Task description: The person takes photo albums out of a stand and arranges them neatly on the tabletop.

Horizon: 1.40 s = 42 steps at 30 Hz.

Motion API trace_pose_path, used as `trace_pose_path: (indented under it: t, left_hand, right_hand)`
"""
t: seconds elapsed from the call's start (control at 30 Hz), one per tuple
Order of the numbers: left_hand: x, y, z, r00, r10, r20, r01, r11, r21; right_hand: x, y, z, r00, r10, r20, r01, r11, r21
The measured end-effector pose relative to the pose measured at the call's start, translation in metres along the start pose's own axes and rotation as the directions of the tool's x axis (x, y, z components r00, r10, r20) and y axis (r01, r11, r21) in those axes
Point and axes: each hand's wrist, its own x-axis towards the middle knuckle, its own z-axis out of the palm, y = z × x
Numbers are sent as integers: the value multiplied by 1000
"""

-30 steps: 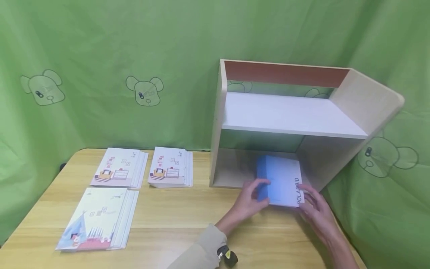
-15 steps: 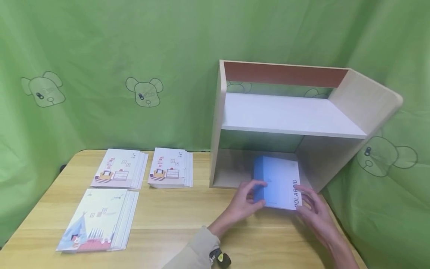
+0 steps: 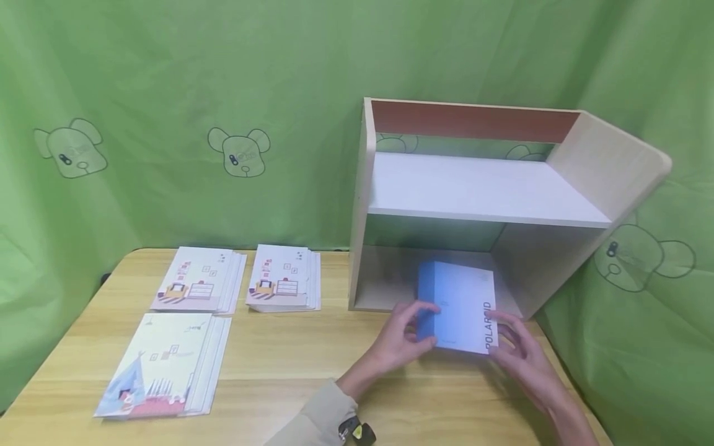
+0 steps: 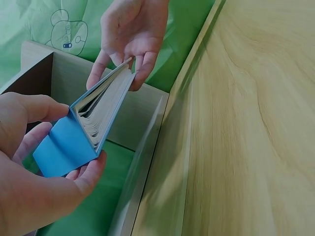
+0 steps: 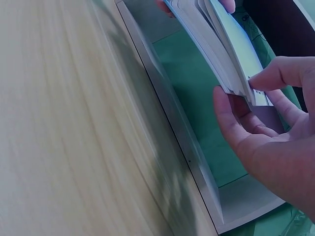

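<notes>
A blue-and-white photo album [image 3: 465,310] marked POLAROID is held tilted at the front of the shelf's lower compartment. My left hand [image 3: 397,339] grips its blue spine side, thumb on one cover edge and fingers on the other. At the opposite edge, my right hand [image 3: 528,362] pinches the cover near the lettering. The left wrist view shows the album's spine [image 4: 66,145] and its pages fanned slightly apart between the covers. From the right wrist, the right thumb lies on the cover and the fingers [image 5: 226,115] curl beneath.
A wooden desktop shelf [image 3: 491,192] with a white upper board stands at the back right. On the left of the wooden table [image 3: 290,365] lie stacks of illustrated booklets: one back left [image 3: 195,279], one beside it [image 3: 281,275], one in front [image 3: 156,365]. A green curtain [image 3: 301,192] hangs behind.
Both hands have shifted the album a little left and toward me, out from the shelf's lower compartment. The stacks have stayed put.
</notes>
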Motion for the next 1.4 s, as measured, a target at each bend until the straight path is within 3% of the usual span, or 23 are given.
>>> trace_pose_path:
  t: [0.2,0.37,0.6,0.9,1.4]
  left_hand:
    - [-5,1,-6,1000,29,2,-29,999,29]
    - [-10,2,-9,1000,29,6,-29,999,23]
    - [-17,5,-16,1000,13,8,-13,1000,23]
    - [-26,10,-24,1000,-1,1,1,999,32]
    - [-41,9,-37,999,35,4,-35,997,66]
  right_hand:
    - [0,-4,5,1000,7,9,-6,999,-37]
    - [0,-5,8,1000,-2,28,3,1000,-3]
    - [2,-8,14,994,-83,68,76,992,99]
    - [4,-14,21,986,-132,99,123,988,95]
    - [2,-22,29,989,-46,140,42,999,28]
